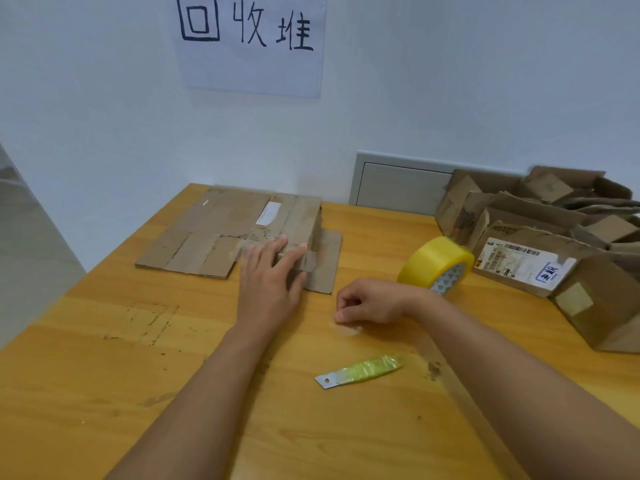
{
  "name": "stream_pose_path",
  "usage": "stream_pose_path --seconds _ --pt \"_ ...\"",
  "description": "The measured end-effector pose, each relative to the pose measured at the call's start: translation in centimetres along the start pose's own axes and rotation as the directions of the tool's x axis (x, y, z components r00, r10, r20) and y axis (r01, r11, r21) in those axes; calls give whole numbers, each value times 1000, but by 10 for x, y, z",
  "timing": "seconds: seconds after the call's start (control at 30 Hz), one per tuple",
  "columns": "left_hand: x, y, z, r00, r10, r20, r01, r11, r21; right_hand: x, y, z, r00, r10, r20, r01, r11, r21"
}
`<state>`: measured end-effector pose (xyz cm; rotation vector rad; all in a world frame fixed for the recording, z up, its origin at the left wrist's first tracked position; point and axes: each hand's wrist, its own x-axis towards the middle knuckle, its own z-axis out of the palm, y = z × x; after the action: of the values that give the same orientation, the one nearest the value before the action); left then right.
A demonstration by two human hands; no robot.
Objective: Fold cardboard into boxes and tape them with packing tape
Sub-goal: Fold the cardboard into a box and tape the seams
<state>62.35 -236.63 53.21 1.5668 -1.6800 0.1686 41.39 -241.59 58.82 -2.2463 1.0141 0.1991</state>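
A flattened cardboard box [221, 230] lies at the back of the wooden table [104, 393], with a folded part raised at its right side. My left hand [270, 282] lies on the near right corner of that cardboard, fingers straight. My right hand [367, 303] rests on the table to the right of it, fingers curled, nothing visible in them. A roll of yellow packing tape [433, 261] stands on edge just behind my right wrist. A blade wrapped in yellow-green tape [360, 370] lies on the table nearer to me.
A pile of used, torn cardboard boxes [540, 237] fills the right back of the table, one with a shipping label. A paper sign [252, 43] hangs on the white wall [104, 116] behind. A grey wall panel [398, 185] sits behind the table.
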Motion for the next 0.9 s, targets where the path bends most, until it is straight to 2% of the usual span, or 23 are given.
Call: stream_pose_path --seconds 0.17,0.3,0.43,0.5,0.57,0.63,0.73,0.8,0.9 --pt "1 0 1 1000 11 -14 -11 1000 8 1 -10 5 999 19 -28 -24 979 -204" --pt "0 -1 1 1000 16 -15 -16 1000 14 3 -18 3 992 118 -46 -127 948 -293" --pt "0 1 0 1000 14 1 -14 1000 23 -1 -24 2 970 178 -168 -240 825 -511" --pt "0 1 -1 1000 10 6 -10 999 33 0 -20 3 953 192 -233 -291 796 -531" --pt "1 2 -2 1000 11 9 -11 999 39 1 -15 5 947 168 -274 -281 846 -453" --pt "1 4 -3 1000 17 8 -18 999 47 4 -13 10 921 101 -376 -203 949 -241" --pt "1 6 -4 1000 -3 -4 3 998 69 11 -22 24 797 -3 -604 41 998 49" --pt "1 7 -6 1000 -17 -19 18 995 103 17 -31 33 753 -28 -657 141 983 120" --pt "0 4 -12 1000 -6 -6 7 995 104 29 -38 44 710 -40 -703 170 979 116"
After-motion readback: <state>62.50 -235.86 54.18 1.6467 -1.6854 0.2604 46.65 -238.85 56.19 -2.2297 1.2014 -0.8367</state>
